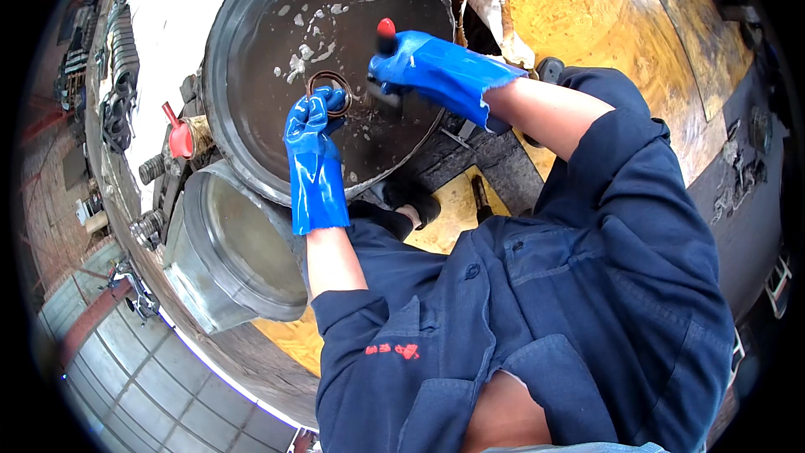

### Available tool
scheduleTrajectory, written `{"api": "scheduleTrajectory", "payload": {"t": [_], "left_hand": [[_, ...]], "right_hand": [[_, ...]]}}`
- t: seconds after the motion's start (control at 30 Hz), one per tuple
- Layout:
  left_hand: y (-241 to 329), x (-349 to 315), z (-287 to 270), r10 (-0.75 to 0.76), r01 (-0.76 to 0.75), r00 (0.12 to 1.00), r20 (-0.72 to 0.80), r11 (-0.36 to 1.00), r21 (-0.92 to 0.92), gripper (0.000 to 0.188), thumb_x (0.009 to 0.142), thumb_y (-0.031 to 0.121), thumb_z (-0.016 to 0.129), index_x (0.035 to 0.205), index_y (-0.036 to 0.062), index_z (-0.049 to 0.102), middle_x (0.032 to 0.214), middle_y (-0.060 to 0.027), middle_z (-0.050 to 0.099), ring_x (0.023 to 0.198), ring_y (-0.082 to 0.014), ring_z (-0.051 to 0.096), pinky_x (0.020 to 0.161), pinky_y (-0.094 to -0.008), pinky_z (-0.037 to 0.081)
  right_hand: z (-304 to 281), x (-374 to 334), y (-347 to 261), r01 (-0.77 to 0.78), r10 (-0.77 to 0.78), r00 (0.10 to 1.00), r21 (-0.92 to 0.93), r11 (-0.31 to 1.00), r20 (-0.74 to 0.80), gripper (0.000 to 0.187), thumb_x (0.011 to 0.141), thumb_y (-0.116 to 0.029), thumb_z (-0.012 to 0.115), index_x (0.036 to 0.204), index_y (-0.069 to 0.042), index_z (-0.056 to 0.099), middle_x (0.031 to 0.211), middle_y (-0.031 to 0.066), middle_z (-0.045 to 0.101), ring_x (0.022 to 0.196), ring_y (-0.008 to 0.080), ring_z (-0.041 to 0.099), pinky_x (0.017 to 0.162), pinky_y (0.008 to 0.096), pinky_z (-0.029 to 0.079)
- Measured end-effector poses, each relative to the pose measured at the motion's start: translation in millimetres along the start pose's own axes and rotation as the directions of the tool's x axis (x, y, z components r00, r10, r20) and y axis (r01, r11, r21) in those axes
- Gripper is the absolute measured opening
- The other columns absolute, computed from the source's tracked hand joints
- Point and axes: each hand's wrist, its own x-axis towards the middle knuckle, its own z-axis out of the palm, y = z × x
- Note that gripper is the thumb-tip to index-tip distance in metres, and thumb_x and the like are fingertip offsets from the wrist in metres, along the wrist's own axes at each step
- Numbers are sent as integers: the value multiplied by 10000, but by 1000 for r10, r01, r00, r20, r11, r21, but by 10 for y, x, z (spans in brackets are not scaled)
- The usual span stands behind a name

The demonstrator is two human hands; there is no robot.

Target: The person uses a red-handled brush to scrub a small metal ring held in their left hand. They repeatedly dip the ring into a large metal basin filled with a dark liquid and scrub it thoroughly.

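My left hand [316, 130], in a long blue rubber glove, is closed on a brown, copper-coloured metal ring [345, 84]. It holds the ring over a large round basin [220, 109] of dark, murky liquid with patches of foam. Just to the right, my right hand [418, 65], gloved alike, grips a tool by its black handle with a red end [386, 29]. The tool's working end points down beside the ring and is blurred; whether it touches the ring I cannot tell.
A smaller metal bucket [197, 260] of cloudy liquid stands left of my left forearm. Beyond it are a red scoop-like thing [179, 136] and several threaded metal parts [149, 226]. Yellowish boards [579, 8] lie at right. A dark tool [480, 193] lies near my feet.
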Motion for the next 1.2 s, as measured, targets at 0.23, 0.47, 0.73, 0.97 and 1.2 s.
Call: {"api": "scheduleTrajectory", "payload": {"t": [0.23,0.47,0.73,0.97,1.2], "left_hand": [[-52,20,-91,-21,21,999,-28,1000,-3,260,1025,240,679,1188,40,710,1069,-125,780,961,-239,757,801,-385,598],[-9,12,-9,-58,58,998,1,996,-69,248,1015,221,696,1166,26,719,1053,-118,779,933,-231,752,799,-376,593],[303,-45,-2,283,-593,705,650,-265,760,263,833,199,782,1083,124,746,1018,-118,752,962,-360,714,874,-446,567],[1246,184,980,410,-741,417,811,-364,565,271,863,165,763,1128,114,736,1079,-96,760,990,-324,726,852,-429,577],[1370,532,2493,73,-769,324,943,-561,307,257,890,236,689,1134,164,727,1152,-53,728,1093,-275,697,885,-434,553]], "right_hand": [[172,-116,-314,23,-65,994,-426,904,-84,276,956,-328,632,1025,-86,746,880,139,749,834,312,735,769,408,564],[282,-247,-126,490,-519,846,-565,664,123,248,879,-295,692,1107,-203,732,1034,134,740,982,352,712,787,457,578],[115,-481,-195,425,-413,883,-756,497,225,188,840,-276,705,965,-135,696,901,116,726,865,359,730,673,501,556],[61,-783,-299,395,-171,918,-847,356,357,291,804,-168,782,1095,-167,790,1052,58,784,986,290,767,747,478,603],[-7,-908,-255,452,-279,887,-819,354,369,211,899,-202,654,1067,-116,749,1016,80,774,953,323,764,740,472,557]]}}
